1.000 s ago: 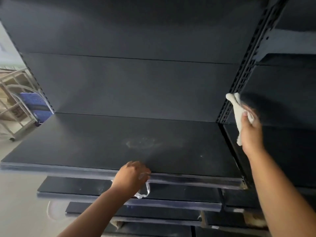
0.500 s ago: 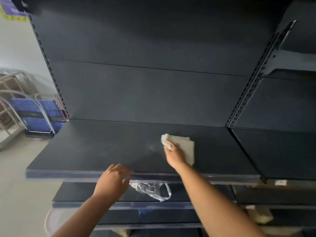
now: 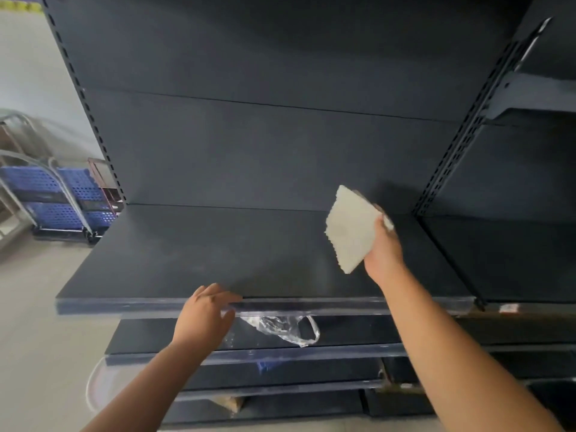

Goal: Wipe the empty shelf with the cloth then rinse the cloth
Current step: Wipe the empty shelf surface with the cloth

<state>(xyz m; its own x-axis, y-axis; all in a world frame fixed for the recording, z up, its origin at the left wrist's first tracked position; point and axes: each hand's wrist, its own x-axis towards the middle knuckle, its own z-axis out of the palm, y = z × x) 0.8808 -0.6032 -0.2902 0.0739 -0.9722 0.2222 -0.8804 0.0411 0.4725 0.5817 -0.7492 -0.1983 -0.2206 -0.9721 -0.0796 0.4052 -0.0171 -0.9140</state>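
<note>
A dark, bare shelf runs across the middle of the view, with a clear strip along its front edge. My right hand holds a folded whitish cloth lifted above the right part of the shelf, one flat face turned toward me. My left hand rests at the shelf's front edge, thumb under the strip and fingers on top, and holds a crumpled clear plastic bag that trails to the right beneath the edge.
Lower shelves step out below. A perforated upright divides this bay from another dark shelf on the right. Blue crates on a trolley stand on the floor at the left.
My right hand swept the cloth from the right upright down onto the shelf's middle, then lifted it up and to the right. My left hand stayed at the front edge.
</note>
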